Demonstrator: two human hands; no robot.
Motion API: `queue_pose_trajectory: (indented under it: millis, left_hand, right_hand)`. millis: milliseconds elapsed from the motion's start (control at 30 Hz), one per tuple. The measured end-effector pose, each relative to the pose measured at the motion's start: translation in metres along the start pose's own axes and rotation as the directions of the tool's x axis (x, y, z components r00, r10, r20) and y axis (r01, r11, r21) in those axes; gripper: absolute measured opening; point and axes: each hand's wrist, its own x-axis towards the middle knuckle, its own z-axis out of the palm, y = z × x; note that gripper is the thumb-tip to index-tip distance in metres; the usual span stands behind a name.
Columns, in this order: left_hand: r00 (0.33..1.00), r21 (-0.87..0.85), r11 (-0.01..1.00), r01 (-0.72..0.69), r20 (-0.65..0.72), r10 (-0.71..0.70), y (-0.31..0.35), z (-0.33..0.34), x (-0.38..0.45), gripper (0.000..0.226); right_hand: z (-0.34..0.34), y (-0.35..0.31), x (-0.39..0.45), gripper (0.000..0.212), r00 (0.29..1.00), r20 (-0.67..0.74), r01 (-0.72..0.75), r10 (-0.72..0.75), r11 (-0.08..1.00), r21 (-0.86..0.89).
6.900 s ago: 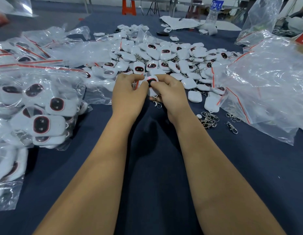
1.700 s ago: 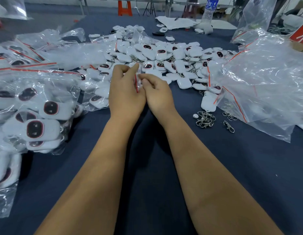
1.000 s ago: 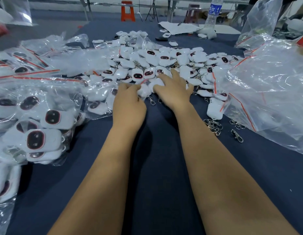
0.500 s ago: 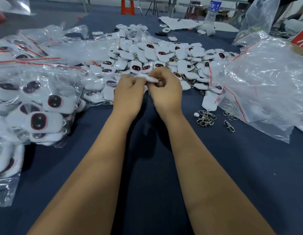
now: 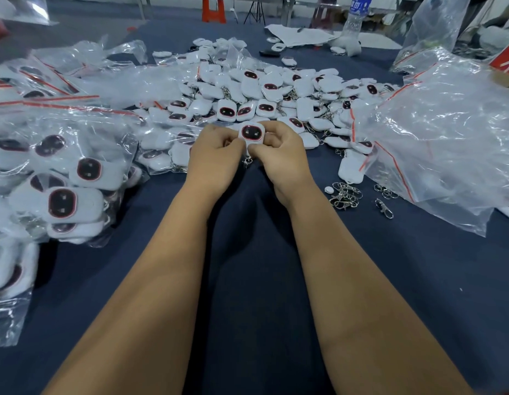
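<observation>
While my left hand [image 5: 216, 158] and right hand [image 5: 279, 155] meet above the dark blue desk [image 5: 253, 252], the curled fingers of both pinch one white tag [image 5: 252, 133] between them, its dark, red-rimmed face turned toward me. A small metal clasp [image 5: 247, 161] hangs beneath it. Just behind lies a heap of matching tags [image 5: 276, 92]. Bagged tags [image 5: 62, 166] sit to my left, crinkled clear bags [image 5: 447, 132] to my right, with loose clasps [image 5: 344, 193] near my right wrist.

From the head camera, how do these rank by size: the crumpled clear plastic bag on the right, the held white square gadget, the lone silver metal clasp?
Crumpled clear plastic bag, by far largest
White square gadget
Lone silver metal clasp
</observation>
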Motion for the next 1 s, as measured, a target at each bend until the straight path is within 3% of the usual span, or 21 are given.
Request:
queue_pose_trajectory:
  millis: [300, 733, 1000]
  left_hand:
    - [0.999, -0.020, 1.000, 0.024, -0.026, -0.025, -0.0006, 0.0008, -0.0012, 0.019]
    - [0.999, 0.093, 0.995, -0.039, 0.010, 0.038, -0.0042, 0.0014, -0.0001, 0.027]
    - [0.999, 0.117, 0.992, -0.044, 0.000, 0.045, -0.0024, 0.0011, -0.0007, 0.034]
  right_hand:
    - [0.0013, -0.0007, -0.0005, 0.031, 1.000, 0.025, 0.006, -0.006, 1.000, -0.004]
    - [-0.0006, -0.0009, 0.0000, 0.013, 1.000, 0.014, 0.016, -0.014, 0.994, -0.110]
    - [0.0004, -0.0019, -0.0004, 0.016, 1.000, 0.021, 0.023, -0.020, 0.992, -0.127]
